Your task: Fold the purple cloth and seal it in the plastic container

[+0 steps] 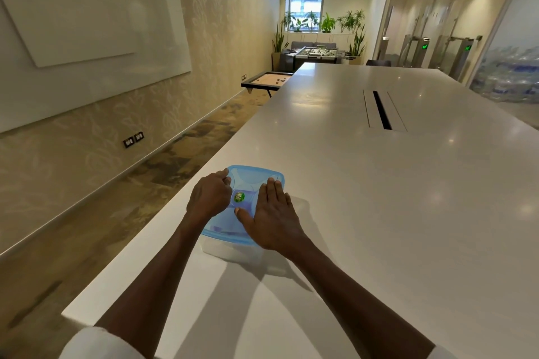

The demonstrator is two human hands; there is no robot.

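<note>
Bright ceiling light glares off the table [408,183]; wide-angle edges bend

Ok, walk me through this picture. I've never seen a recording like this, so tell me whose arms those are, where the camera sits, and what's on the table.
There is no robot here. One wide-angle camera is worn on a person's head, looking forward and down, so the two arms are the wearer's own. On the long white table sits a clear plastic container with a blue lid on top. The left hand is curled over the lid's left edge; the right hand lies flat on it. Neither lifts anything. Something purple shows faintly through the lid.
</note>
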